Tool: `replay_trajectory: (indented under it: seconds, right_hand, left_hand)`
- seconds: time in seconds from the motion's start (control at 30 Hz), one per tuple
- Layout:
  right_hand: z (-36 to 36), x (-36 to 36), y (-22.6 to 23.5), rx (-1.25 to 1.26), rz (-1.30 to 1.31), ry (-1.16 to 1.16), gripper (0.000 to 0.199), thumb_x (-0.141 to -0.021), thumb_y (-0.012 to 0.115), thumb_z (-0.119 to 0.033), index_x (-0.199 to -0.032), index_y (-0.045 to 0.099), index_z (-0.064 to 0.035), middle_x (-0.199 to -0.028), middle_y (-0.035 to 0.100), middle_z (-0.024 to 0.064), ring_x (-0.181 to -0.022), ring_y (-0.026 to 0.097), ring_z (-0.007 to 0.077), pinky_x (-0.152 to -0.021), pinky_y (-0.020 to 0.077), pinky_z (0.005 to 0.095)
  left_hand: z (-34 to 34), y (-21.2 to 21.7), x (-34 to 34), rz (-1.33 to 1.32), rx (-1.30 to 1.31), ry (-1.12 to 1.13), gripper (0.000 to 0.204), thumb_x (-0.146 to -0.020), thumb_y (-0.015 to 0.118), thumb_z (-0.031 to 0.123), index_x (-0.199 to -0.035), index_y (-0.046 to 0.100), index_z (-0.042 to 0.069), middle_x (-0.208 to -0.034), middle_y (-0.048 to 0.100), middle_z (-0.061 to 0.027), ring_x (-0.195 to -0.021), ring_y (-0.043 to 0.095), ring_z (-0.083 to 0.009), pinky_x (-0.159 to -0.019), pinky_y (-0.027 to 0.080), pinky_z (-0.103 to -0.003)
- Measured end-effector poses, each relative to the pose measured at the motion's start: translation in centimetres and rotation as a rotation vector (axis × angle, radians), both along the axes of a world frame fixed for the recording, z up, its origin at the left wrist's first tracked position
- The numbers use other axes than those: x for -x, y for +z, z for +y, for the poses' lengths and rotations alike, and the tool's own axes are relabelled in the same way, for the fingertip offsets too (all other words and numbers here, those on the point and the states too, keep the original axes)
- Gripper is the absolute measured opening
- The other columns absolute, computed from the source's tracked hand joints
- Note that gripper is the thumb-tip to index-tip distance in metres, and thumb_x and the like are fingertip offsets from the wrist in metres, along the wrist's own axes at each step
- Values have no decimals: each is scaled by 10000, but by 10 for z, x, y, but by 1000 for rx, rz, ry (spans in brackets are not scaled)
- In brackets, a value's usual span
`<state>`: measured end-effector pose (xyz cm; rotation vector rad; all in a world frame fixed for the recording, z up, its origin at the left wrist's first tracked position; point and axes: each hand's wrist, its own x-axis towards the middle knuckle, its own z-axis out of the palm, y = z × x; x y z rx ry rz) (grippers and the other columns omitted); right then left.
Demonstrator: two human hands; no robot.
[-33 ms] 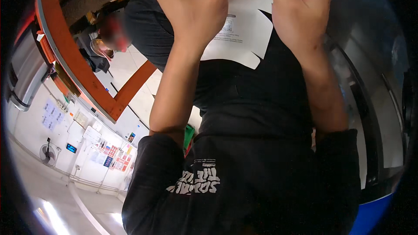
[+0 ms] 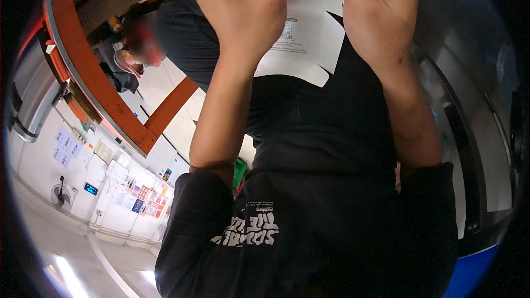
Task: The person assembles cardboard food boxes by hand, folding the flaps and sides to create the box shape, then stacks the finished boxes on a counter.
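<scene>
A white die-cut card sheet point(image 2: 309, 44) with slits along its edges and small dark print lies over my dark-clothed lap, running up between my hands past the top edge. My left hand point(image 2: 243, 14) is closed over its left side, with curled fingers and the thumb pointing up. On the right side, my right hand point(image 2: 381, 16) is closed the same way, its thumb near the sheet. Both hands' fingertips are cut off by the top edge, so the exact grip is hidden.
An orange-brown frame point(image 2: 94, 77) with a metal edge stands to my left. Beyond it, another person point(image 2: 146, 44) is partly visible. A wall fan point(image 2: 62, 196) and posted papers point(image 2: 152, 201) are at the lower left. Dark metal equipment point(image 2: 469, 66) stands close on my right.
Both hands and the sheet have shifted very slightly left. The grip looks the same.
</scene>
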<state>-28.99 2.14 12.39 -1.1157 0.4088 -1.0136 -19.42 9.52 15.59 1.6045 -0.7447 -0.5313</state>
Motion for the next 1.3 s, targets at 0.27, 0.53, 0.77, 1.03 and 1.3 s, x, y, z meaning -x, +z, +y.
replay_trajectory:
  seconds: [0.27, 0.53, 0.77, 1.03, 1.3]
  right_hand:
    - [-6, 7, 28, -152, 91, 119, 175, -938, 497, -83, -1068, 491, 35, -960, 609, 93, -857, 566, 85, -746, 455, 204]
    - [-22, 20, 46, 82, 383, 204, 333, -925, 547, -103, -1236, 517, 12, -1142, 597, 74, -1045, 551, 129, -923, 411, 261]
    - [-5, 18, 84, 314, 436, 55, 105, -891, 580, -32, -988, 579, 9, -1162, 536, 119, -1061, 559, 187, -830, 505, 283]
    - [24, 6, 109, 291, 277, 56, 132, -887, 565, -42, -994, 558, 34, -1169, 532, 110, -1003, 568, 185, -807, 497, 286]
    - [33, 3, 153, 500, 269, 91, 98, -903, 541, -48, -952, 545, 36, -1151, 518, 125, -1036, 554, 194, -836, 508, 312]
  left_hand:
    - [-1, 8, 0, -51, 4, -38, 212, -831, 686, 46, -1028, 659, -27, -897, 673, -89, -814, 601, -112, -721, 472, -203]
    - [5, 28, -5, -108, -2, -130, 170, -807, 687, 70, -965, 670, 7, -946, 667, -92, -861, 625, -172, -758, 489, -274]
    - [18, 53, 7, -159, 87, -85, 129, -796, 689, 102, -896, 691, 19, -906, 671, -118, -871, 642, -228, -770, 490, -298]
    - [52, 100, -4, -98, 247, -157, 155, -811, 687, 92, -946, 685, 16, -993, 655, -115, -940, 625, -215, -813, 480, -310]
    - [65, 121, -9, -80, 317, -158, 174, -796, 704, 104, -946, 681, 18, -1007, 659, -112, -948, 624, -215, -824, 476, -307]
